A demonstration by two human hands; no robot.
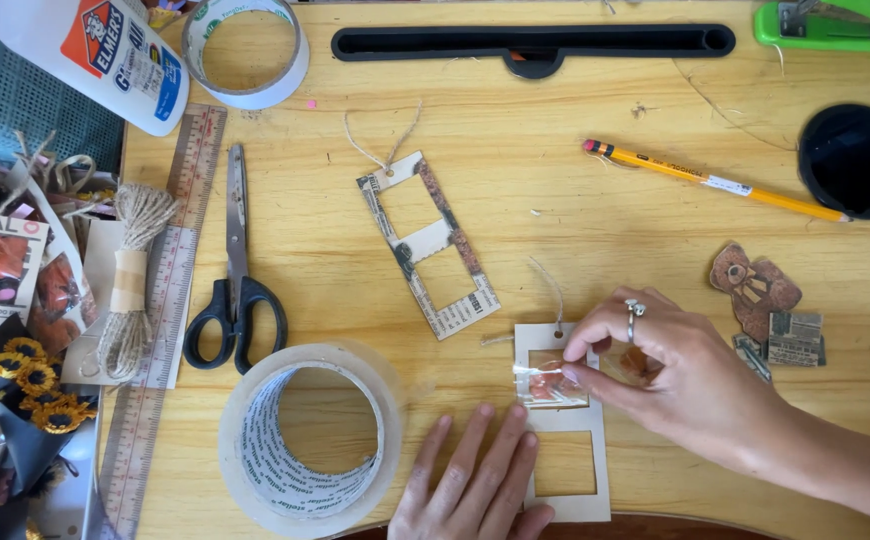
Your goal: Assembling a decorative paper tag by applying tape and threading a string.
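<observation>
The left hand (480,480) lies flat with fingers spread, pressing the lower part of a beige card frame (565,440) with 2 windows onto the wooden tabletop (575,200). The right hand (675,375) pinches a strip of clear tape (540,375) over the frame's upper window, just right of a large tape roll (305,435)

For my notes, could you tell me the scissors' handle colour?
Black, seen in the head view: scissors.

Table (575,200): pale wood, smooth, lightly glossy. Cardboard frame (565,460): matt, plain. Tape roll (305,440), lower left: clear glossy plastic. Scissors (236,270): metal blades, black plastic handles.
</observation>
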